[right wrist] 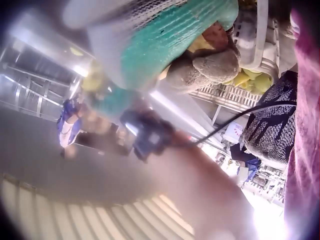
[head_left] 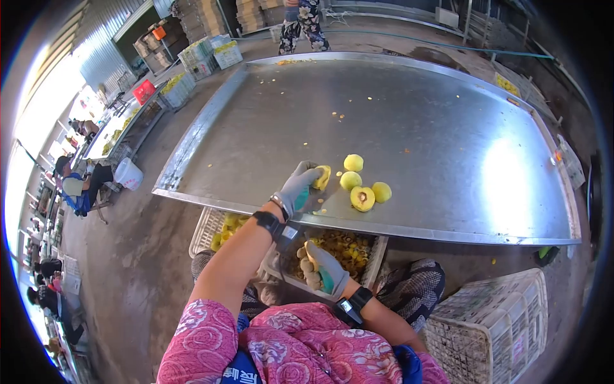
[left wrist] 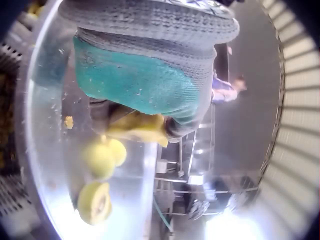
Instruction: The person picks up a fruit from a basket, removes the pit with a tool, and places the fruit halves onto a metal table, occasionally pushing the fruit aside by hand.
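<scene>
My gloved left hand (head_left: 299, 184) is above the near edge of a metal table (head_left: 256, 147), pinching a yellow peach half (head_left: 322, 178). Right beside it, several yellow peaches (head_left: 351, 181) lie together, one a cut peach (head_left: 362, 199) with its cavity facing up. Lower down, my gloved right hand (head_left: 325, 269) hangs over a white crate (head_left: 377, 262) of brown and yellow scraps (head_left: 348, 249), fingers curled. In the right wrist view a reddish-brown piece (right wrist: 216, 36) shows between its fingers and palm; I cannot tell what it is.
Another crate, of yellow pieces (head_left: 229, 227), stands under the table edge at left. An upturned white crate (head_left: 492, 320) is at my right. Small scraps (head_left: 338, 116) dot the tabletop. A person (head_left: 304, 25) stands beyond the table; another person (head_left: 77, 185) sits at far left.
</scene>
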`<state>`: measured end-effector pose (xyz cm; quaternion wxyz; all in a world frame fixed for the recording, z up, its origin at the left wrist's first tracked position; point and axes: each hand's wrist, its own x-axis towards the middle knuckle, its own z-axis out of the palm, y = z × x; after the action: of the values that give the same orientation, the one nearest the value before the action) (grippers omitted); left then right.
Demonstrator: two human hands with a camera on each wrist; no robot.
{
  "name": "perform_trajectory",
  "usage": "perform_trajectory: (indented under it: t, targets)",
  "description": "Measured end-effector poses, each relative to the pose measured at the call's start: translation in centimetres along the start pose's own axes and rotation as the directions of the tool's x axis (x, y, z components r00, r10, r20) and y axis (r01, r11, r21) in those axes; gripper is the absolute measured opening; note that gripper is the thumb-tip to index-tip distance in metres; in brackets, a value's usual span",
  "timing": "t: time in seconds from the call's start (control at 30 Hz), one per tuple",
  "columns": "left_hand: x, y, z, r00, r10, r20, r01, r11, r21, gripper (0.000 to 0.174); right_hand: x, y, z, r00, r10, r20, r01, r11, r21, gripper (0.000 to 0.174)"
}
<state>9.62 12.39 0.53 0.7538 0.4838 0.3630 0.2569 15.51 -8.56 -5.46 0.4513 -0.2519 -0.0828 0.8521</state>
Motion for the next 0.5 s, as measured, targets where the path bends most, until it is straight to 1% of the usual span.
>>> perform_trajectory:
  t: [0.03, 0.07, 0.1, 0.17, 0.2, 0.23, 0.27, 0.3, 0.33, 0.37, 0.4, 0.43, 0.47, 0.5]
  targets:
    - [-1.1, -0.4, -0.5, 0.999, 0.013, 0.031, -0.006, 0.977, -0.212, 0.036, -0.1, 0.0, 0.2, 1.0, -0.015, -0.001, 0.015, 0.999, -0.029, 0.039]
    - [-2.4, -0.8, -1.1, 0.998, 0.036, 0.056, -0.009, 0.909, -0.417, 0.032, -0.4, 0.0, 0.4, 0.999, -0.053, -0.002, 0.053, 0.997, -0.053, 0.039]
    - [-3.8, -1.2, -1.6, 0.996, 0.037, 0.086, 0.012, 0.866, -0.5, 0.031, -0.6, -0.1, 0.7, 0.995, -0.095, 0.001, 0.095, 0.989, -0.115, 0.039]
    - [-6.1, -2.1, -2.6, 0.991, 0.117, 0.072, -0.058, 0.833, -0.551, 0.033, -1.6, -0.6, 1.7, 0.982, -0.188, 0.027, 0.189, 0.949, -0.251, 0.036]
    - [-7.2, -2.7, -2.9, 0.986, 0.157, 0.065, -0.091, 0.812, -0.577, 0.034, -1.3, -0.3, 1.9, 0.969, -0.248, -0.021, 0.226, 0.913, -0.339, 0.037]
    - [-8.6, -3.1, -3.1, 0.975, 0.193, 0.107, -0.08, 0.762, -0.642, 0.036, -0.9, -0.1, 2.1, 0.948, -0.311, -0.063, 0.257, 0.868, -0.425, 0.037]
    - [-9.6, -3.3, -3.1, 0.98, 0.181, 0.088, -0.073, 0.727, -0.682, 0.036, -0.7, 0.1, 2.3, 0.921, -0.377, -0.099, 0.279, 0.815, -0.508, 0.038]
    - [-10.5, -3.5, -3.1, 0.983, 0.168, 0.071, -0.066, 0.69, -0.72, 0.036, -0.7, 0.1, 2.4, 0.917, -0.389, -0.091, 0.285, 0.796, -0.533, 0.033]
    - [-11.2, -3.8, -3.2, 0.986, 0.155, 0.056, -0.06, 0.652, -0.756, 0.037, -0.6, 0.1, 2.7, 0.895, -0.441, -0.068, 0.319, 0.741, -0.591, 0.032]
    - [-11.6, -4.5, -4.0, 0.978, 0.19, 0.082, -0.086, 0.733, -0.675, 0.038, -0.5, 0.2, 3.0, 0.871, -0.49, -0.042, 0.352, 0.679, -0.644, 0.031]
    - [-12.0, -5.1, -4.2, 0.981, 0.179, 0.08, -0.064, 0.681, -0.729, 0.039, -0.4, 0.1, 3.3, 0.844, -0.536, -0.011, 0.38, 0.613, -0.693, 0.03]
    - [-12.3, -5.6, -4.3, 0.982, 0.169, 0.08, -0.044, 0.625, -0.78, 0.04, -2.3, -1.0, 5.9, 0.903, -0.422, -0.079, 0.248, 0.663, -0.707, 0.026]
    - [-12.8, -5.9, -4.2, 0.984, 0.159, 0.081, -0.023, 0.565, -0.825, 0.042, -2.1, -1.0, 6.1, 0.895, -0.441, -0.064, 0.254, 0.624, -0.739, 0.027]
    - [-13.2, -6.1, -4.1, 0.979, 0.177, 0.1, -0.018, 0.563, -0.827, 0.041, -1.7, -0.9, 6.2, 0.886, -0.461, -0.049, 0.26, 0.582, -0.77, 0.029]
